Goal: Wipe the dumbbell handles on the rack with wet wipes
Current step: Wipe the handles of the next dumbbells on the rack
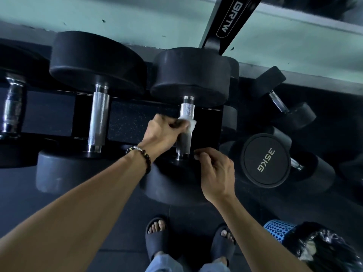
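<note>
- The right hand (215, 173), nearest the camera, is hovering just in front of the near end of the handle (185, 122), its fingers loosely curled and its thumb and fingertips close together; it appears to be holding nothing, though whether it is touching the dumbbell's near head is not clear.
- The left hand (163, 132), wearing a beaded bracelet (142, 157) at the wrist, is curling round the middle of that handle and pressing a white wet wipe (188, 122) against the knurled metal.
- That dumbbell (190, 75) is sitting at the right end of the rack (127, 122), its handle running from the front rail to the back one.
- To its left on the rack, a second dumbbell handle (98, 118) is lying bare, and a third, shinier handle (12, 108) is showing at the left edge.
- Beyond the rack's right end, a dumbbell marked 35KG (264, 160) and another are lying lower down, seemingly on the floor.
- As a judgement, the wiping is under way on one handle; whether the neighbours are already cleaned cannot be told, so they may remain.
- A blue perforated basket (279, 230) lined with a black bag is standing by the person's right foot.
</note>
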Available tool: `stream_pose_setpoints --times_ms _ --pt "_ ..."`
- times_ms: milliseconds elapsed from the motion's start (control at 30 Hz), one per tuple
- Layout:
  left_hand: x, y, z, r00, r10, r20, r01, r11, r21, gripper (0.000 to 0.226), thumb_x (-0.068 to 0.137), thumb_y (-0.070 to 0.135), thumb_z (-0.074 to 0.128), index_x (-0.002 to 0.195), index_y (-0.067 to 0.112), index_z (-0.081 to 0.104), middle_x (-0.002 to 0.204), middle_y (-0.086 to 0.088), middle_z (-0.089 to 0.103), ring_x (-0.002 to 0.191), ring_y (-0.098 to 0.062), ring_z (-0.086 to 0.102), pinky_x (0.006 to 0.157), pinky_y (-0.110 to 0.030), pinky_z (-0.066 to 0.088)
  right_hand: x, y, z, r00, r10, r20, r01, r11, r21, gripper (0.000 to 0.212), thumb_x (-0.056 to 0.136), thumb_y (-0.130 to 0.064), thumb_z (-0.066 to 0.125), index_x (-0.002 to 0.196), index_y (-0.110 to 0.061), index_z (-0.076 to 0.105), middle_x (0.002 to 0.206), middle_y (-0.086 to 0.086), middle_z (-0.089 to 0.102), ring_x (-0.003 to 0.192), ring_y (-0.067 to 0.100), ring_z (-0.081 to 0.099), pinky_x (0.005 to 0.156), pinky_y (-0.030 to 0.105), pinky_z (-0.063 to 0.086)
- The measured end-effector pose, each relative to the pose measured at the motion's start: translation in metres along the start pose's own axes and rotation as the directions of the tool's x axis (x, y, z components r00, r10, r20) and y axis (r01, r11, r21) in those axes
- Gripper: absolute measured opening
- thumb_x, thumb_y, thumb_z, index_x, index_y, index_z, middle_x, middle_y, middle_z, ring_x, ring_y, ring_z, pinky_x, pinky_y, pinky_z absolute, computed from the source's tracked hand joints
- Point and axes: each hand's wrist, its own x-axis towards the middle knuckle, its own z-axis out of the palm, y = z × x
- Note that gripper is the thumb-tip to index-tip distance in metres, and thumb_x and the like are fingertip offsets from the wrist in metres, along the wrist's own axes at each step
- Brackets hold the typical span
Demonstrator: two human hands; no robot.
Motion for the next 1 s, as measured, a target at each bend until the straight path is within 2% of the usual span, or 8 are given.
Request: stream_pose_setpoints --times_ms 133,300,367,467,600,667,833,1000 --pt "0.016 0.02 -0.002 0.997 -0.001 -0.078 -0.007 0.995 -0.102 0.019 0.083 0.042 0.076 0.088 0.027 0.066 0.09 0.012 0.068 0.085 0.0 0.063 0.065 -0.007 0.043 0.001 -0.002 0.0 0.999 0.043 0.021 -0.042 0.999 -0.016 0.036 0.087 -0.027 0.04 0.087 -0.02 0.076 0.082 -0.014 0.071 0.083 0.009 0.064 0.069 0.028 0.044" --pt "-0.012 -0.013 -0.02 0.969 0.013 0.245 -0.106 0.925 0.366 0.037 0.087 0.044 0.071 0.06 0.021 0.061 0.058 0.011 0.054 0.057 -0.001 0.052 0.043 -0.009 0.032 0.0 -0.001 0.001 1.0 -0.011 0.01 0.011 1.0 -0.027 0.034 0.086 -0.024 0.041 0.074 -0.008 0.069 0.067 -0.002 0.065 0.068 0.018 0.058 0.061 0.034 0.043" --pt "-0.012 -0.011 -0.018 0.964 0.039 0.264 -0.112 0.957 0.269 0.032 0.086 0.039 0.074 0.061 0.022 0.065 0.058 0.012 0.057 0.05 0.006 0.052 0.044 -0.006 0.034 0.0 0.0 0.001 1.0 -0.016 -0.001 0.015 0.999 -0.044 0.036 0.085 -0.025 0.041 0.073 -0.004 0.067 0.066 0.003 0.064 0.067 0.02 0.058 0.062 0.041 0.046" --pt "-0.003 -0.002 -0.012 0.992 0.103 0.079 -0.106 0.994 0.033 0.014 0.084 0.037 0.076 0.08 0.024 0.075 0.076 0.008 0.07 0.071 0.003 0.063 0.059 -0.006 0.044 0.0 -0.001 0.001 1.0 -0.025 -0.004 0.025 0.999 -0.04 0.034 0.086 -0.024 0.043 0.077 -0.007 0.07 0.066 -0.001 0.065 0.065 0.017 0.058 0.057 0.034 0.042" --pt "-0.011 -0.013 -0.025 0.946 0.042 0.32 -0.162 0.918 0.361 0.033 0.084 0.044 0.075 0.065 0.018 0.068 0.055 0.009 0.054 0.043 0.005 0.045 0.044 -0.011 0.034 0.001 -0.005 -0.002 0.999 -0.039 0.004 0.039 0.999 -0.03 0.034 0.085 -0.023 0.042 0.076 -0.005 0.07 0.058 0.004 0.059 0.055 0.018 0.051 0.052 0.035 0.038" --pt "-0.014 -0.012 -0.032 0.918 -0.036 0.395 -0.167 0.868 0.468 0.036 0.083 0.044 0.075 0.067 0.012 0.071 0.059 0.004 0.056 0.049 0.001 0.047 0.046 -0.017 0.035 -0.001 -0.006 -0.002 1.0 -0.017 0.002 0.017 0.999 -0.032 0.035 0.084 -0.024 0.042 0.076 -0.006 0.071 0.062 0.005 0.062 0.059 0.019 0.055 0.055 0.037 0.042" --pt "-0.006 -0.008 -0.026 0.953 0.014 0.303 -0.101 0.957 0.272 0.025 0.083 0.04 0.077 0.081 0.015 0.077 0.072 0.005 0.07 0.062 0.001 0.059 0.058 -0.013 0.045 0.0 -0.006 -0.002 1.0 0.004 -0.006 -0.004 0.999 -0.032 0.035 0.083 -0.025 0.042 0.079 -0.007 0.073 0.067 0.004 0.067 0.065 0.019 0.059 0.06 0.039 0.046" --pt "-0.009 -0.017 -0.031 0.896 -0.091 0.435 -0.116 0.897 0.426 0.025 0.077 0.042 0.081 0.081 0.018 0.078 0.076 -0.001 0.073 0.066 -0.007 0.061 0.058 -0.022 0.046 -0.001 -0.007 -0.002 1.0 0.006 -0.011 -0.006 1.0 -0.014 0.036 0.083 -0.027 0.043 0.087 -0.014 0.076 0.069 -0.007 0.067 0.065 0.011 0.059 0.059 0.029 0.041"
